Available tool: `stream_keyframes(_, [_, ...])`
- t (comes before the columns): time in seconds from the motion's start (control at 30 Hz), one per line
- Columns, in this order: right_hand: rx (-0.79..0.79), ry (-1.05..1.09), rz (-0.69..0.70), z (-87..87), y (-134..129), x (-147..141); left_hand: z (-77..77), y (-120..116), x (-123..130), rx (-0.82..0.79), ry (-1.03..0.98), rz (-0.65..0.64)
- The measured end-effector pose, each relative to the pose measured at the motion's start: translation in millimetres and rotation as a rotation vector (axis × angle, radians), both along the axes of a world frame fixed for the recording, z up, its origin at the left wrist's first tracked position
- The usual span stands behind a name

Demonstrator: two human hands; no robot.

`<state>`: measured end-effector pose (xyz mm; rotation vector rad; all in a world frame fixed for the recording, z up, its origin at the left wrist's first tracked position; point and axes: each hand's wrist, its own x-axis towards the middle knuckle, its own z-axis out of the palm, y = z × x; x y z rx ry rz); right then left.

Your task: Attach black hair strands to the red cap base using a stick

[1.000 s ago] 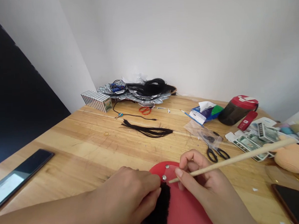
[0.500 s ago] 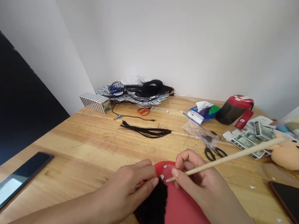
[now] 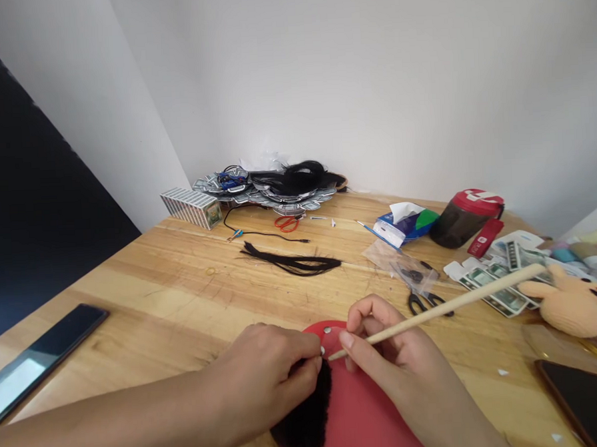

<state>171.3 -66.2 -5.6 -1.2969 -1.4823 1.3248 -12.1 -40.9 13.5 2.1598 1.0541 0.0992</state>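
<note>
Low in the view lies a red piece (image 3: 358, 414) with silvery round spots (image 3: 327, 330) near its top edge and a black fuzzy patch (image 3: 306, 420) on its left part. My left hand (image 3: 266, 378) is over the patch's upper end, thumb and forefinger pinched beside the spots; what lies between them is too small to name. My right hand (image 3: 393, 358) grips a pale wooden stick (image 3: 448, 307) between thumb and fingers. The stick's tapered tip is by the left fingertips, just above the red surface.
Black strands (image 3: 293, 258) lie mid-table. Black-handled scissors (image 3: 427, 302), a plush toy (image 3: 575, 302) and a phone (image 3: 582, 395) are at right. Another phone (image 3: 45, 360) lies at left. Farther back are red-handled scissors (image 3: 287, 223), a tissue pack (image 3: 408, 223) and a dark jar (image 3: 466, 218).
My left hand has shifted slightly right, its thumb and forefinger closer together by the spots. The stick's far end has swung a little left and its tip has moved slightly.
</note>
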Motion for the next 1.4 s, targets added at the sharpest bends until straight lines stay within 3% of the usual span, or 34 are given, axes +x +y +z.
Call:
stream_keyframes(0.27, [-0.006, -0.055, -0.026, -1.8, 1, -1, -4.2, -2, -2, 0.202, 0.091, -0.091])
stream_keyframes(0.53, [-0.004, -0.034, -0.05, 1.2, 4, 0, -7.9, -8, -17, 0.354, 0.049, -0.215])
stream_keyframes(0.77, [-0.011, 0.012, -0.06, 0.0, 3, -1, -21.2, -11, -30, 0.726, -0.055, -0.333])
stream_keyframes(0.83, [-0.005, 0.013, -0.064, 0.8, 2, -1, -28.2, -11, -31, 0.692, -0.143, -0.364])
stream_keyframes(0.93, [-0.025, 0.02, -0.064, 0.3, 2, 1, -36.2, -10, -32, 0.486, -0.351, -0.324])
stream_keyframes(1.13, [-0.067, 0.053, -0.038, -5.8, 2, 6, -37.3, -13, -28, 0.137, -0.611, -0.032])
stream_keyframes(1.4, [-0.17, 0.011, -0.01, 3.5, 2, 10, -42.0, -14, -21, 0.101, -0.748, 0.05])
